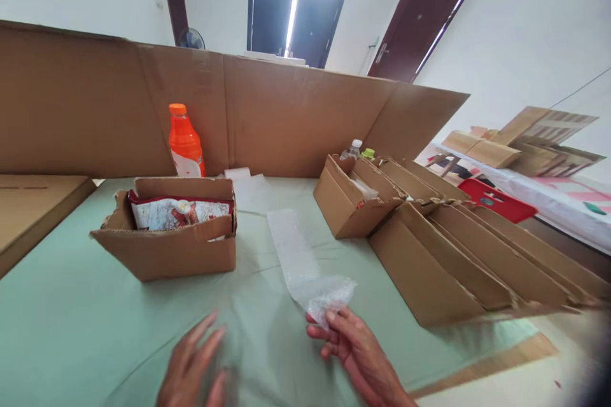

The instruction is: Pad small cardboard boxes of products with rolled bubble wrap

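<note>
Between the thumb and fingers of my right hand (351,343) is the near end of a clear plastic strip (294,248), crumpled where I pinch it. The strip runs away from me over the green cloth toward a white roll (237,173) at the back. My left hand (193,365), a little blurred, hovers over the cloth with its fingers apart and nothing in them. Beyond it stands an open cardboard box (188,257) with a printed packet (179,213) inside.
Behind the box, an orange bottle (185,140) stands by a tall cardboard panel (296,114). Several open cardboard boxes (424,267) line the right side, one holding small bottles (352,149). A flat carton (38,210) lies at left. Farther right is a red object (496,200).
</note>
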